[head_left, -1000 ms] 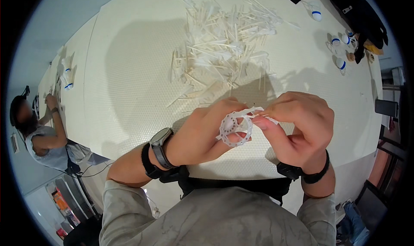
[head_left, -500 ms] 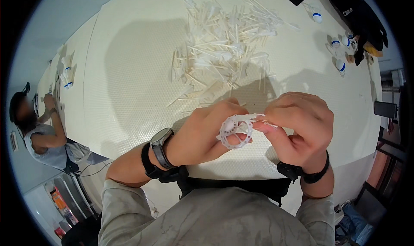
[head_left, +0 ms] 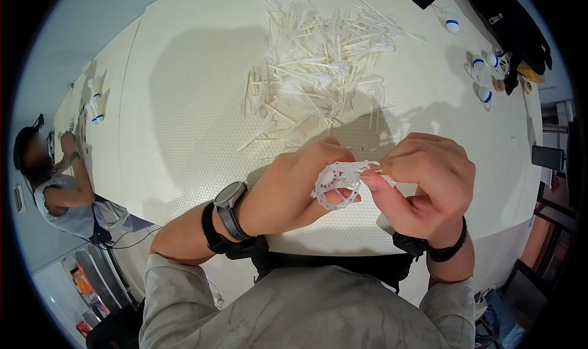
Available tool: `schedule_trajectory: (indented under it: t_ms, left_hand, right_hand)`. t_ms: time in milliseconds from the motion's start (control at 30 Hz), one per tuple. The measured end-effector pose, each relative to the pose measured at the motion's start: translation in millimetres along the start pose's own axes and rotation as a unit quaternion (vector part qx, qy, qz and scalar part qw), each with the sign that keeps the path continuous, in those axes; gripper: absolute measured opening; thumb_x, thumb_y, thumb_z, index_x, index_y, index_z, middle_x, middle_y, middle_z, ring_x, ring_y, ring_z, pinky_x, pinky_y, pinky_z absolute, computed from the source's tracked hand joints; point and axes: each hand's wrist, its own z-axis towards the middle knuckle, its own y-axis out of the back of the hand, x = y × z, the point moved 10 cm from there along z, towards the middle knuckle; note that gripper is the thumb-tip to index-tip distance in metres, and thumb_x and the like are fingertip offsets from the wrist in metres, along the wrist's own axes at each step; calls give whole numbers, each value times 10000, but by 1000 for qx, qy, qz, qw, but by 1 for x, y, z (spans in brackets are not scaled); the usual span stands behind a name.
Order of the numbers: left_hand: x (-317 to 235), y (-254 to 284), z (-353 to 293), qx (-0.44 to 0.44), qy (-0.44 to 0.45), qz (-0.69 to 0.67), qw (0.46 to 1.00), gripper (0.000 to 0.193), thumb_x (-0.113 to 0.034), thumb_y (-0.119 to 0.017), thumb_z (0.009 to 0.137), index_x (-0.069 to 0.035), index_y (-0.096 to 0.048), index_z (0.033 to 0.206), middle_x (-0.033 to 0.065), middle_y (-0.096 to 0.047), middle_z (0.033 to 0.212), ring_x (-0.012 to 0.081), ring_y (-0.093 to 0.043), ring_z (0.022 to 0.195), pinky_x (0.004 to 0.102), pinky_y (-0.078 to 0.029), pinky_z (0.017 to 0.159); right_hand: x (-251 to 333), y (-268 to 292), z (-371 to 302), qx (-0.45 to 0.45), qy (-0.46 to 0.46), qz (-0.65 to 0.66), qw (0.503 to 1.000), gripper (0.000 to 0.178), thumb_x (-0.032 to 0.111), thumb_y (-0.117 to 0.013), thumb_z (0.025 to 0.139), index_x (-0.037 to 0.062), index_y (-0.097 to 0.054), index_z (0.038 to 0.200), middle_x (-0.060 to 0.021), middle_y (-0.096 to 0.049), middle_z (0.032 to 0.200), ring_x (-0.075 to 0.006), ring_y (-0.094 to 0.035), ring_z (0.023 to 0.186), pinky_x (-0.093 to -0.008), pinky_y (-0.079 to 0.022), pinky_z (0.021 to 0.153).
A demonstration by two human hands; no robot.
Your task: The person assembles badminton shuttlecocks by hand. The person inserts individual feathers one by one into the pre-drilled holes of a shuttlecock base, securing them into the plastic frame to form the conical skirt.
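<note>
My left hand (head_left: 297, 187) is closed around a white, round shuttlecock frame (head_left: 353, 203) with a ring of small holes. Its ring end points toward me, and my fingers wrap its far side. At the frame's right edge, my right hand (head_left: 429, 180) pinches a slender white piece, apparently a feather, between thumb and forefinger. The fingers cover most of that piece. Beyond both hands, a loose heap of white feathers (head_left: 312, 79) with pale quills spreads over the white table (head_left: 190, 128).
Several white shuttlecocks with blue bands (head_left: 485, 95) lie at the right, near a black bag (head_left: 505, 18). More shuttlecocks (head_left: 97, 107) lie at the far left. Another person (head_left: 61, 196) works at the table's left side.
My right fingers have shifted slightly at the frame's edge, and the frame has turned a little in my left hand. The feather heap has not changed.
</note>
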Motion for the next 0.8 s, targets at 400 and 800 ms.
schedule_trajectory:
  t_ms: [400,800]
  left_hand:
    - [11,-4,-7,-9,43,-101,994,382,-127,-738,920,-35,-420,1110,127,-610,943,161,-617,754,276,-473,618]
    - [10,-2,-7,8,48,-33,998,472,-251,-761,892,-43,-446,1175,194,-645,1055,404,-685,843,417,-550,691]
  right_hand:
    - [-2,-3,1,35,23,33,999,183,28,-800,701,43,-696,850,-61,-605,647,-205,-574,500,-287,-428,461]
    - [-1,-2,-2,0,22,6,1000,188,14,-811,694,35,-711,852,-64,-627,655,-202,-586,514,-280,-443,475]
